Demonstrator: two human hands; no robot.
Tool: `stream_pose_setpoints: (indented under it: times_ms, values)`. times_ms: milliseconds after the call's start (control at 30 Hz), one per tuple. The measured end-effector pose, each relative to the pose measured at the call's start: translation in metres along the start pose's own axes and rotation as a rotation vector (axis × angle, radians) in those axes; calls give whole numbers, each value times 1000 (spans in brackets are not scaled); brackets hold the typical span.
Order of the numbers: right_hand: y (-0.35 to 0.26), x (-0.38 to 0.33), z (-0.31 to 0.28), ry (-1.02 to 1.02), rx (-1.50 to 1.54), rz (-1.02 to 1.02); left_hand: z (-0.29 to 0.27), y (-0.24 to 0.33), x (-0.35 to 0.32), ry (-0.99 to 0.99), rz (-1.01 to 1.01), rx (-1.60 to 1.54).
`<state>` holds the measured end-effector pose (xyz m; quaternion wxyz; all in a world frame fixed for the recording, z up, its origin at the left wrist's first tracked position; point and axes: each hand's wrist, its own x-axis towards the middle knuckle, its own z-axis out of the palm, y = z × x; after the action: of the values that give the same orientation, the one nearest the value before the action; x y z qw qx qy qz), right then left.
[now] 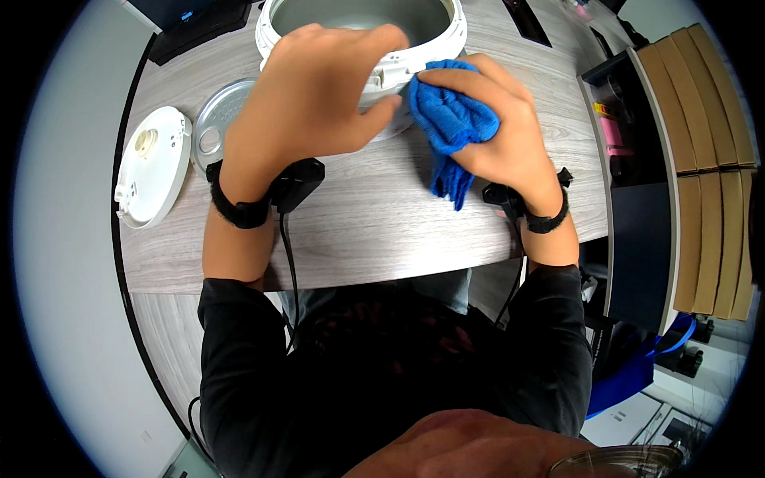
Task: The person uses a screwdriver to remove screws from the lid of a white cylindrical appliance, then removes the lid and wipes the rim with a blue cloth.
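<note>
A white rice cooker body (446,49) with a grey round inside stands at the far middle of the table, its top uncovered. My right hand (510,119) grips a bunched blue cloth (450,115) against the cooker's front right rim, and one end of the cloth hangs down. In front of the cooker's left part is my left hand (319,99), thumb and forefinger spread apart with nothing seen between them. It hides part of the rim, and its other fingers are partly hidden; whether it touches the cooker I cannot tell.
A white lid (163,171) lies at the table's left edge, beside a round metal plate (227,107) partly behind my left arm. A black device (199,32) sits at the far left. A dark shelf unit (641,199) and brown cardboard boxes (701,103) stand at the right. Black cables (290,263) trail from both wrists.
</note>
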<state>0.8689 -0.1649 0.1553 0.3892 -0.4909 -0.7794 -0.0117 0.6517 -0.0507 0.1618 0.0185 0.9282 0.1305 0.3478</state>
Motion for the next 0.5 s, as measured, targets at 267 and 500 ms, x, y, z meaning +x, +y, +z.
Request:
stream_pose_setpoints:
  times_ms: [267,500]
  values:
    - [14,2,-15,8,3,56,14,-1,9,35,-19,-44]
    - [35,8,-19,43,-30,14,0,-11,12,-50,-24,-39]
